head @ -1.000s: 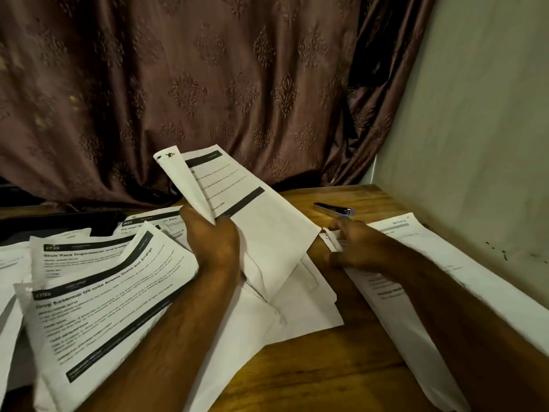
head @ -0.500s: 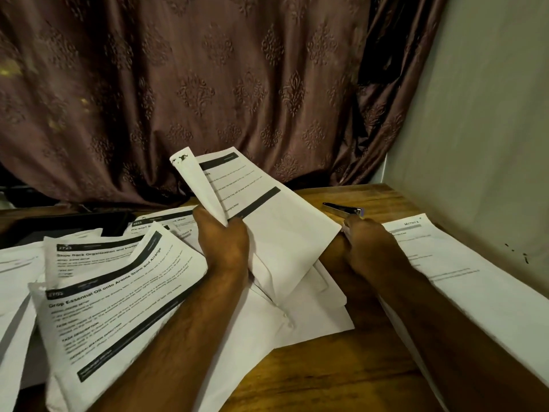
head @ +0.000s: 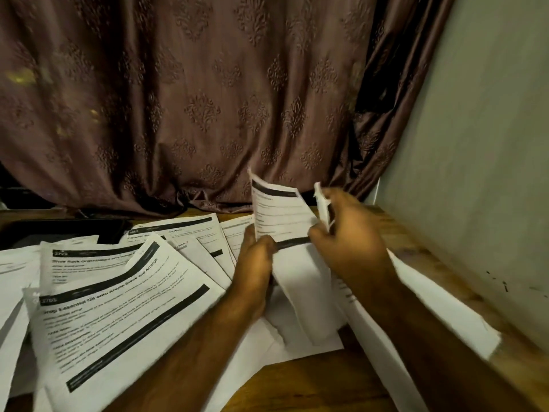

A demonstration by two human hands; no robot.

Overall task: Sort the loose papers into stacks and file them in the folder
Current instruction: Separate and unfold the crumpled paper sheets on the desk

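Observation:
My left hand (head: 255,263) grips a bundle of printed sheets (head: 279,212), holding it upright above the wooden table (head: 312,388). My right hand (head: 350,242) is at the bundle's right edge, thumb against the paper, its fingers curled round a small silvery stapler-like tool (head: 322,203) that is blurred. Loose printed papers (head: 118,307) lie fanned and overlapping across the left of the table. Blank-side sheets (head: 297,337) lie under my hands. Another paper stack (head: 416,316) lies along the right, partly under my right forearm.
A patterned brown curtain (head: 208,99) hangs right behind the table. A pale wall (head: 475,144) closes off the right side. A flat dark object (head: 65,230) lies at the back left, beyond the papers.
My right hand left the right-hand stack, reached the metal tool on the table and rose with it to the bundle. My left hand shifted the bundle rightward and more upright.

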